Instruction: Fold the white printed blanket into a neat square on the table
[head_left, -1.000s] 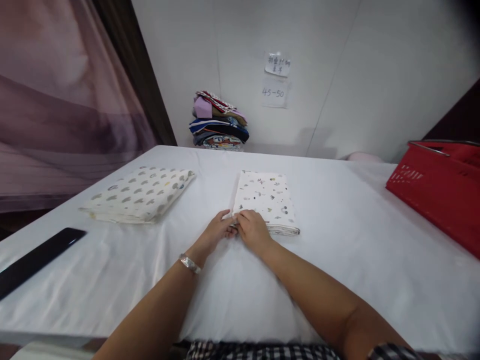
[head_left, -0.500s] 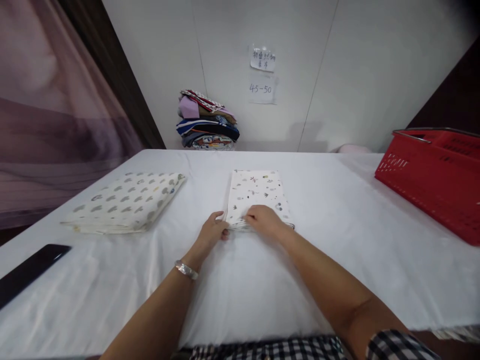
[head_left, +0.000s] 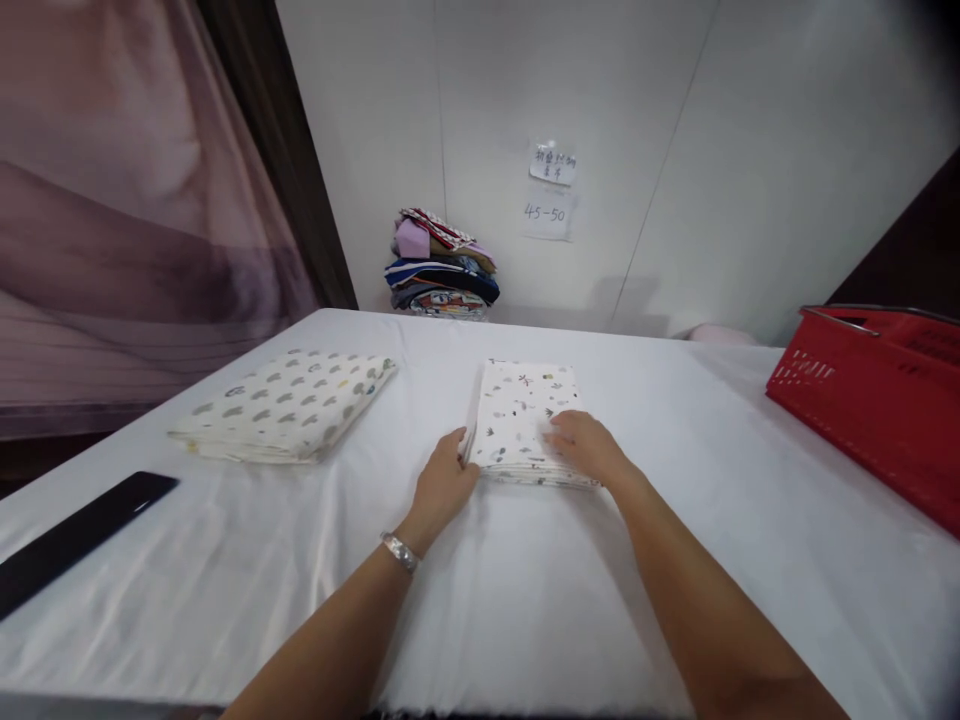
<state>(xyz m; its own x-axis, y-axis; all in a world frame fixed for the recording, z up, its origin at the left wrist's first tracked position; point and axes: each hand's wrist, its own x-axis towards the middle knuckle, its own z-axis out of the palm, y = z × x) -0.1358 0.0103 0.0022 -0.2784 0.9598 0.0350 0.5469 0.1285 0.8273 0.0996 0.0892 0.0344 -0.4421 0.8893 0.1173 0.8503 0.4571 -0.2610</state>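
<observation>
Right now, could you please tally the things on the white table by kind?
Folded printed cloths: 2, one under both hands, one at the left
Red basket: 1
Black flat bar: 1
Total: 4

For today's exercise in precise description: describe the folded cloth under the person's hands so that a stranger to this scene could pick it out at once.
On the white-covered table, look to the middle, in front of the wall notes. There lies a folded white cloth, the left hand at its near-left corner and the right hand flat on top. Unlike the other folded cloth to its left, printed with rows of grey blobs, this one carries small scattered motifs.
</observation>
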